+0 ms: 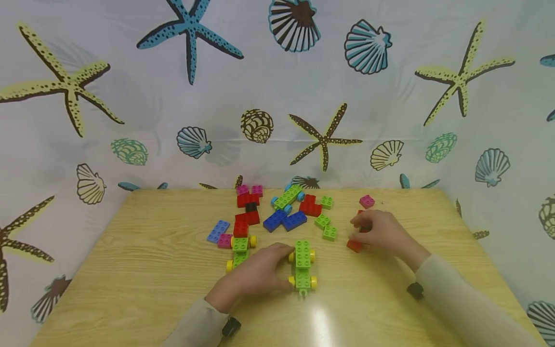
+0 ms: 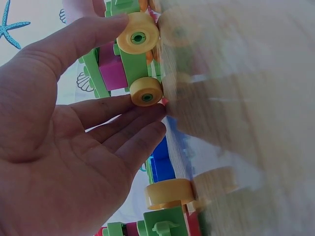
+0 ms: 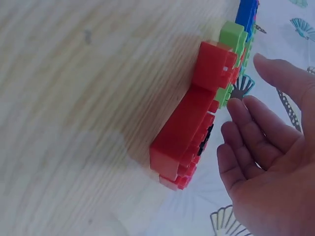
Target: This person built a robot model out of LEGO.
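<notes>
Lime-green toy-brick car (image 1: 303, 258) stands on the wooden table (image 1: 360, 303), the left hand (image 1: 260, 272) spread loosely against its yellow wheels (image 2: 138, 44); the right hand (image 1: 383, 234), unclenched and relaxed, hovers beside red bricks (image 3: 182, 125).

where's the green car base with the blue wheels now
In the head view, the green car base with blue wheels sits at the back of the table, just right of centre, behind two dark blue bricks and between red bricks.

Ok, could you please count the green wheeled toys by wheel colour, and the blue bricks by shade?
Green toys with yellow wheels: 2
Green toy with blue wheels: 1
Dark blue bricks: 2
Light blue brick: 1
Total: 6
</notes>
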Tool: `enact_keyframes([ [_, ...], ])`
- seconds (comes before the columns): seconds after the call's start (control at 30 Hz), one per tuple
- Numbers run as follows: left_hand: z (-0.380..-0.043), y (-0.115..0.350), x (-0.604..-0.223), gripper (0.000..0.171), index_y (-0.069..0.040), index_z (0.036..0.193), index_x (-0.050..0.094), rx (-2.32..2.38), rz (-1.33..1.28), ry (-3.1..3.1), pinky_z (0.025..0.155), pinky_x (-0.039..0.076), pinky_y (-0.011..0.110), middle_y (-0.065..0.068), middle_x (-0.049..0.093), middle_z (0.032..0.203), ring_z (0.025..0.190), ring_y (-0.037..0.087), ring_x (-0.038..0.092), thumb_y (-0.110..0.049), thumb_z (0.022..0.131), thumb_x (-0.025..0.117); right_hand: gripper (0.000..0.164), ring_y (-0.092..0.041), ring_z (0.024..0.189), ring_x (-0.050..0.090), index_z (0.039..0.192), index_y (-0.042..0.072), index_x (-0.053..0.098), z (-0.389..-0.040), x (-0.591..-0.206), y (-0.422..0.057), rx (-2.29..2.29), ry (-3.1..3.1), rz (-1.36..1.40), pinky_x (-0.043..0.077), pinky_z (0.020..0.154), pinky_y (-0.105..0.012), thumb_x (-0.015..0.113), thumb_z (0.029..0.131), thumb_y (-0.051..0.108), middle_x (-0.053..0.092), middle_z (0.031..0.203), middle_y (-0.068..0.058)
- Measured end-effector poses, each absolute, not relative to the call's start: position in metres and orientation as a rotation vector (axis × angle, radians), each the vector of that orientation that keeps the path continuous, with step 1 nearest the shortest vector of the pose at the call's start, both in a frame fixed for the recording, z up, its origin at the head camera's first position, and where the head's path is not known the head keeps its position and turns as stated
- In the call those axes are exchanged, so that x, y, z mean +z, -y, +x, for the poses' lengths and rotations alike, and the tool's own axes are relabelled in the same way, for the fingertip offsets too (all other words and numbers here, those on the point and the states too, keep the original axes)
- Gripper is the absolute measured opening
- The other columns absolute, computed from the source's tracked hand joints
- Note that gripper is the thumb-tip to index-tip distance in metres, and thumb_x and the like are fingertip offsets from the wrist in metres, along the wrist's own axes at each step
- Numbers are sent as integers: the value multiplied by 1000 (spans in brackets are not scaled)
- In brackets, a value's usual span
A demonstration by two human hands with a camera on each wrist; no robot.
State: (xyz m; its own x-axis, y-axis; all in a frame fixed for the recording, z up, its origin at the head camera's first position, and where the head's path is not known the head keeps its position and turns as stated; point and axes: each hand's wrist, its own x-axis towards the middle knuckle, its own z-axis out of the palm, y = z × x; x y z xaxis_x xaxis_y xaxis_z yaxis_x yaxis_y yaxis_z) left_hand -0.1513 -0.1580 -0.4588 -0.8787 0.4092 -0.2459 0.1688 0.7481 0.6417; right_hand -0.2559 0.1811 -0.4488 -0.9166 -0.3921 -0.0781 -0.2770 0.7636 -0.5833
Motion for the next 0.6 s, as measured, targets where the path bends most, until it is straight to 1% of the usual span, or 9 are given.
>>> enact_keyframes([
  [0.07, -151, 158, -459, 89, -8, 167, 51, 897, 443, -2575, 135, 40, 60, 11, 52, 173, 163, 38, 47, -31, 91, 92, 44, -28, 107, 69, 131, 4, 80, -252, -450, -181, -821, -2784, -566, 63, 100, -48, 89, 96, 30, 81, 124, -12],
  [0.13, -150, 158, -459, 89, -8, 167, 51, 899, 441, -2574, 135, 40, 61, 11, 52, 174, 164, 38, 46, -31, 91, 92, 46, -27, 104, 64, 131, 4, 81, -249, -452, -181, -785, -2804, -581, 59, 94, -42, 91, 95, 30, 80, 119, -10],
  [0.2, -149, 158, -458, 89, -8, 167, 51, 902, 439, -2572, 135, 40, 60, 11, 51, 174, 164, 38, 46, -31, 91, 92, 46, -26, 103, 61, 131, 6, 82, -247, -454, -181, -755, -2821, -592, 55, 90, -39, 92, 93, 31, 79, 117, -7],
  [0.27, -149, 158, -458, 89, -8, 167, 51, 902, 440, -2573, 135, 40, 61, 11, 52, 174, 164, 38, 46, -31, 91, 92, 45, -26, 106, 61, 130, 7, 82, -245, -457, -181, -742, -2831, -581, 56, 92, -40, 93, 92, 31, 79, 118, -6],
  [0.43, -148, 158, -457, 89, -7, 167, 51, 902, 443, -2571, 135, 40, 60, 11, 51, 174, 164, 38, 46, -31, 92, 92, 40, -27, 111, 63, 127, 9, 83, -242, -459, -177, -687, -2855, -592, 61, 99, -48, 92, 93, 27, 80, 123, -7],
  [0.5, -149, 158, -458, 89, -8, 167, 51, 900, 442, -2571, 135, 40, 60, 11, 51, 174, 164, 37, 46, -31, 92, 92, 37, -27, 109, 63, 126, 9, 84, -242, -458, -175, -666, -2863, -602, 61, 99, -48, 91, 94, 25, 81, 122, -7],
  [0.6, -149, 159, -460, 89, -9, 168, 50, 896, 438, -2570, 135, 40, 59, 10, 50, 175, 164, 37, 46, -32, 92, 92, 34, -25, 105, 63, 126, 8, 84, -242, -456, -171, -663, -2865, -612, 62, 95, -44, 88, 95, 21, 82, 121, -8],
])
